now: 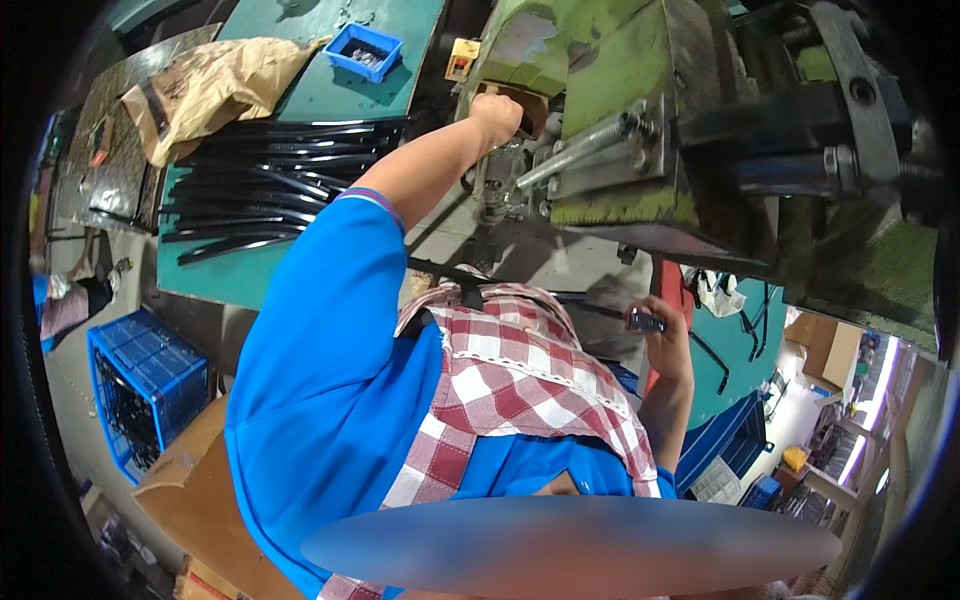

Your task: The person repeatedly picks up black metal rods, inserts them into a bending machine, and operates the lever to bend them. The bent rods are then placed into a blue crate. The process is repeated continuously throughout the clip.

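Note:
My left hand point(497, 115) reaches out to a recess in the green machine point(610, 90), its fingers curled. What those fingers hold, if anything, is hidden. My right hand point(665, 338) is closed around the end of a black bar point(648, 321) at the right of my body. The bar seems to run left across the front of my checked apron point(530, 345), partly out of sight. Below and right of my left hand, a metal rod point(575, 150) sticks out from the machine. Several long black bars point(260, 180) lie on the green table point(225, 285) to the left.
A blue bin point(363, 52) of small parts and brown paper point(220, 85) lie beyond the bars. A yellow box point(461, 60) sits by the machine. Blue crate point(150, 385) and cardboard box point(195, 490) stand lower left. Bent black bars point(710, 362) lie right. Another person point(65, 305) is far left.

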The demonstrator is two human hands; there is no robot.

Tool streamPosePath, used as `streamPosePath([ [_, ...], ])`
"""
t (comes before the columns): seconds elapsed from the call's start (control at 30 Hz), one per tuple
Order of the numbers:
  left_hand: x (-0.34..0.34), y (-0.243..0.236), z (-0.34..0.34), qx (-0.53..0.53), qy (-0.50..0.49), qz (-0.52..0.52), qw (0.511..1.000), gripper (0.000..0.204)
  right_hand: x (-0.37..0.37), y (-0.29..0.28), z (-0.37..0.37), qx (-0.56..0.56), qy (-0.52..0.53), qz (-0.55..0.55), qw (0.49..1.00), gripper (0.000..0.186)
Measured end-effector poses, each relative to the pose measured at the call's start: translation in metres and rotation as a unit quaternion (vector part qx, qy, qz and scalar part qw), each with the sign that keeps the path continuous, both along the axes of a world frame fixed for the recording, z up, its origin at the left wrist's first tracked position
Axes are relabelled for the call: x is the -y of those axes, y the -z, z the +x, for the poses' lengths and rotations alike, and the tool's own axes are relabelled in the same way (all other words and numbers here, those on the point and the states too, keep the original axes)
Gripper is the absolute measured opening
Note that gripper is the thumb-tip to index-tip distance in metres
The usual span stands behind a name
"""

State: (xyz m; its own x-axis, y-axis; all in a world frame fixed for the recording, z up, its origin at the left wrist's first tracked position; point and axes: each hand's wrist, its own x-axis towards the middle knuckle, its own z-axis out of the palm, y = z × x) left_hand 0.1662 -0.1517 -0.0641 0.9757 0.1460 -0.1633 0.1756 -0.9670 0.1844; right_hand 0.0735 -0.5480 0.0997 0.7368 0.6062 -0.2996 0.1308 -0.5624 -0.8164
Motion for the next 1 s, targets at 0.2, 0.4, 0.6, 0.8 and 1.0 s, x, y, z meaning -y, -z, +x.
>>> streamPosePath([
  [0.2, 0.0, 0.042, 0.047, -0.04, -0.055, -0.072, 0.995, 0.03, -0.017, -0.073, -0.03, 0.048, 0.007, -0.077, 0.996, 0.007],
  [0.4, -0.004, 0.03, 0.047, -0.047, -0.046, -0.078, 0.995, 0.023, -0.02, -0.053, -0.046, 0.104, -0.013, -0.181, 0.978, 0.009],
  [0.6, -0.013, 0.038, 0.04, -0.037, -0.046, -0.068, 0.996, 0.022, -0.019, -0.004, -0.025, 0.112, -0.061, -0.214, 0.968, 0.02],
  [0.8, -0.015, 0.058, 0.043, -0.004, -0.06, -0.06, 0.996, 0.021, -0.036, 0.051, -0.006, 0.154, -0.128, -0.237, 0.951, 0.025],
  [1.0, -0.022, 0.054, 0.024, 0.092, -0.061, -0.124, 0.986, 0.019, -0.06, 0.071, 0.007, 0.161, -0.157, -0.206, 0.952, 0.032],
])
